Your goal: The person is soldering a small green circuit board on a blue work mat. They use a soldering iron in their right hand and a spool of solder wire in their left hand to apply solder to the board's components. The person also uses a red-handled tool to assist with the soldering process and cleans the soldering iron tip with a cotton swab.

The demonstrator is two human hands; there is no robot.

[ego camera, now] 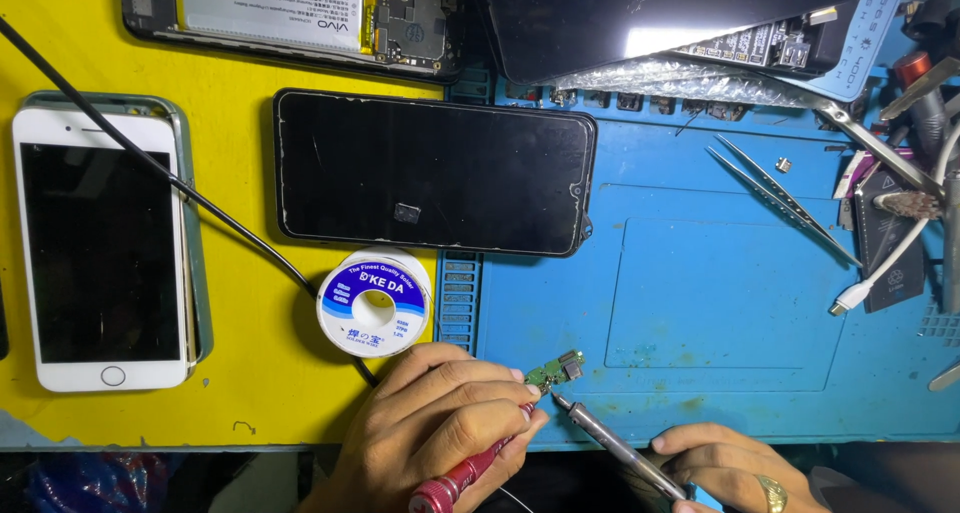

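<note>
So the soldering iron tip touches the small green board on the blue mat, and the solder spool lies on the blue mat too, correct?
Not quite. The head view shows the solder spool lying on the yellow surface, not on the blue mat. The rest holds: the soldering iron, in the right hand, meets the small green board over the blue mat.

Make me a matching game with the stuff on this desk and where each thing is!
Things:
1. white phone
2. solder spool
3. tweezers
4. small green board

Places:
A. on the blue mat, far right
B. at the left hand's fingertips
C. on the yellow surface, far left
D. just below the black phone

Pairs: 1-C, 2-D, 3-A, 4-B
</note>
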